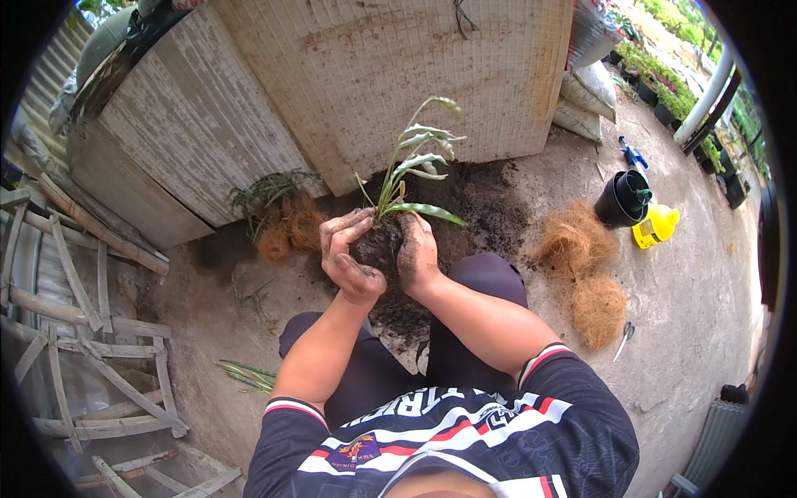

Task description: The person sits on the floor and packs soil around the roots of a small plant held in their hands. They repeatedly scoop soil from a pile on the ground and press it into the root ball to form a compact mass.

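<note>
Between my two soiled palms is a ball of dark soil (378, 246) around the base of a leafy plant (408, 163). Its long, wavy green leaves rise and lean toward the upper right. My left hand (350, 255) cups the soil ball from the left, fingers curled at its top. From the right, my right hand (417, 252) presses against the same ball with the fingers together. Loose dark soil (479, 205) lies spread on the floor beyond and below my hands. The roots are hidden inside the soil.
Right of me lie coconut-fibre clumps (576, 239), stacked black pots (616, 202), a yellow bottle (657, 226), a blue-handled tool (634, 154) and scissors (624, 341). At left are fibre-wrapped plants (289, 227), cut leaves (246, 376) and a wooden frame (93, 317). Panels (398, 81) stand ahead.
</note>
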The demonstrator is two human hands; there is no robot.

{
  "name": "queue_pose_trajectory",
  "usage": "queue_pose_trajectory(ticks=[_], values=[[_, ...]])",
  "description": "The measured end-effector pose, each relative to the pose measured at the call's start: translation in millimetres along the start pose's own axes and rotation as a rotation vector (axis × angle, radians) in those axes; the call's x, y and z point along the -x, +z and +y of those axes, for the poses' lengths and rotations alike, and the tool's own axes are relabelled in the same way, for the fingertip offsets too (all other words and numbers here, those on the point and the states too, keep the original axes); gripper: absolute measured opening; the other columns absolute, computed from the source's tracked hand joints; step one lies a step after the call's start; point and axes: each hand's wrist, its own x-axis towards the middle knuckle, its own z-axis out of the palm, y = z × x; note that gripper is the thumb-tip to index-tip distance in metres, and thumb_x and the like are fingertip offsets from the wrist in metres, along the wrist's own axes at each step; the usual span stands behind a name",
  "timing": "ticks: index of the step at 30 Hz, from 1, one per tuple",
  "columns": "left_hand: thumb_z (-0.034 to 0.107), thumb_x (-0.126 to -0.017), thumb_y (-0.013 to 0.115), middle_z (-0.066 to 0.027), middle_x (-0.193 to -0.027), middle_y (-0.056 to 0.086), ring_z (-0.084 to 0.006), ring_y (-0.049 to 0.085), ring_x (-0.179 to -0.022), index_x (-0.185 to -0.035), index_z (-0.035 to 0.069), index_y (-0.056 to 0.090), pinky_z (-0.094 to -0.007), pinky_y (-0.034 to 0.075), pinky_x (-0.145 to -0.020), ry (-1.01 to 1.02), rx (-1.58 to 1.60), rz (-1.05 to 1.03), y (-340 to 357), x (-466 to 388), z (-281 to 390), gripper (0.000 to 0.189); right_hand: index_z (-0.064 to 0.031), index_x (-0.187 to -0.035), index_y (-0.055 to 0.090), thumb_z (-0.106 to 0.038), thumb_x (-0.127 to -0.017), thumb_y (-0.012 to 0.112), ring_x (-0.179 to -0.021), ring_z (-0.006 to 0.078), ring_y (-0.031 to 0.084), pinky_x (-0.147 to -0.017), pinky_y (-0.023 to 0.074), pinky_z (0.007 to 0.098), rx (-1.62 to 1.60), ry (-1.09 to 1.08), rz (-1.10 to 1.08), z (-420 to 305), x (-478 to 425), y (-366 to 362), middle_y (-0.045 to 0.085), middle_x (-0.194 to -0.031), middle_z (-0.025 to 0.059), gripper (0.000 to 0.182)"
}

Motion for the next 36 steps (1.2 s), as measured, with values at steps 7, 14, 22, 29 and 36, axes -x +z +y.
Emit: queue_pose_trajectory(ticks=[7, 14, 22, 29, 36], values=[[0.024, -0.087, 0.025, -0.0176, -0.083, 0.061, -0.0294, 0.056, -0.077, -0.081, -0.004, 0.057, -0.0383, 0.046, -0.074, 0.075, 0.016, 0.042, 3, -1, 3, 0.043, 0.0005, -0.094, 0.055, -0.007, -0.087, 0.045, -0.079, 0.0133, 0.055, -0.072, 0.0447, 0.0256, -0.057, 0.022, 0.028, -7, 3, 7, 0.058, -0.088, 0.0061, 0.015], [0.021, -0.085, 0.031, -0.0164, -0.082, 0.06, -0.0288, 0.055, -0.075, -0.077, -0.003, 0.057, -0.0383, 0.046, -0.072, 0.088, -0.005, 0.055, 2, -2, 13, 0.036, 0.0, -0.094, 0.054, -0.005, -0.086, 0.047, -0.079, 0.0117, 0.054, -0.071, 0.045, 0.0251, -0.009, -0.037, -0.042, -10, 14, 13, 0.058, -0.089, 0.0059, 0.012], [0.016, -0.086, 0.037, -0.0145, -0.081, 0.06, -0.0288, 0.054, -0.075, -0.077, -0.002, 0.056, -0.0361, 0.046, -0.072, -0.071, 0.03, 0.059, 9, -4, 1, 0.028, -0.004, -0.095, 0.054, -0.013, -0.088, 0.044, -0.079, 0.014, 0.055, -0.072, 0.0456, 0.0272, 0.123, -0.016, 0.031, -4, -3, 5, 0.057, -0.089, 0.0056, 0.015], [0.015, -0.086, 0.036, -0.0142, -0.08, 0.06, -0.0282, 0.055, -0.077, -0.078, -0.002, 0.058, -0.0342, 0.045, -0.071, -0.137, 0.087, 0.046, 3, -6, 0, 0.029, -0.0045, -0.101, 0.053, -0.03, -0.089, 0.037, -0.089, 0.0192, 0.056, -0.08, 0.0446, 0.0326, -0.123, 0.133, 0.027, 6, -4, -14, 0.057, -0.098, 0.0072, 0.032], [0.016, -0.088, 0.032, -0.015, -0.08, 0.061, -0.0284, 0.056, -0.076, -0.077, -0.004, 0.057, -0.0351, 0.045, -0.07, -0.174, 0.075, 0.057, -1, -4, 0, 0.034, -0.0077, -0.102, 0.052, -0.029, -0.09, 0.038, -0.091, 0.0184, 0.054, -0.083, 0.0431, 0.0328, -0.057, 0.07, -0.084, 9, 4, -6, 0.056, -0.099, 0.0055, 0.028]])
